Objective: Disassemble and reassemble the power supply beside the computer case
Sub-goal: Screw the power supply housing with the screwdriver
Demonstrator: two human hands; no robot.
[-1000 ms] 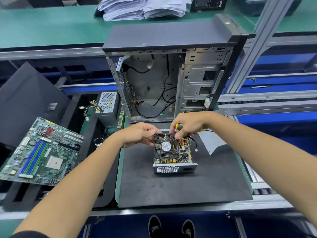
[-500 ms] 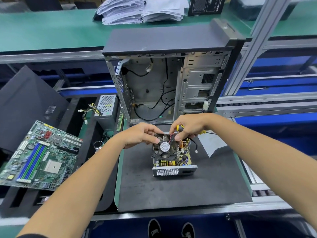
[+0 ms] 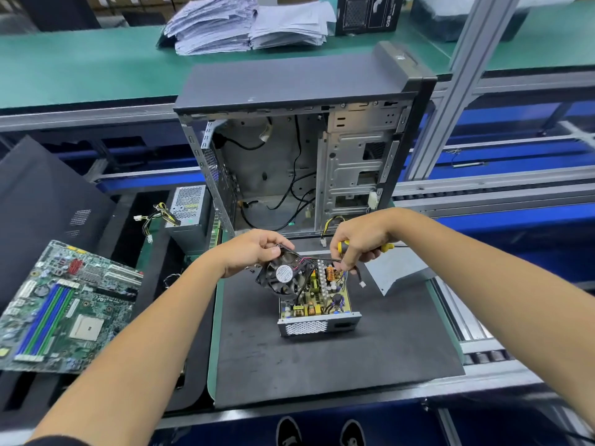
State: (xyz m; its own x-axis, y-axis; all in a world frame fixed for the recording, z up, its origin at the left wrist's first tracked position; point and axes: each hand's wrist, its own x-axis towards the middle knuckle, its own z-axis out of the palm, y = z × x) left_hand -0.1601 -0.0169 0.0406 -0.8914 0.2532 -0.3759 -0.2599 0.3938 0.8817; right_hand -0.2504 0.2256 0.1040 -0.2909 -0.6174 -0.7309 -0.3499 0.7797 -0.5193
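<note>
The opened power supply [image 3: 317, 325] sits on the black mat [image 3: 338, 358] in front of the computer case [image 3: 302, 149], its yellow circuit board exposed. My left hand [image 3: 254, 251] grips the black fan [image 3: 285, 278] by its upper edge and holds it tilted above the board's left side. My right hand [image 3: 360, 243] grips a yellow-handled screwdriver [image 3: 384, 246] while its fingertips pinch the fan's thin wire [image 3: 322, 259] over the board. A small white connector [image 3: 362, 284] dangles to the right.
The supply's grey cover [image 3: 396, 273] lies at the mat's right. A second power supply [image 3: 186, 210] with cables stands left of the case. A motherboard [image 3: 67, 307] and a black side panel [image 3: 42, 207] lie far left. Paper stacks [image 3: 248, 24] sit on the back bench.
My left hand has lifted the fan up and to the left, tilting it off the board. My right hand has moved slightly right, still on the wire and screwdriver.
</note>
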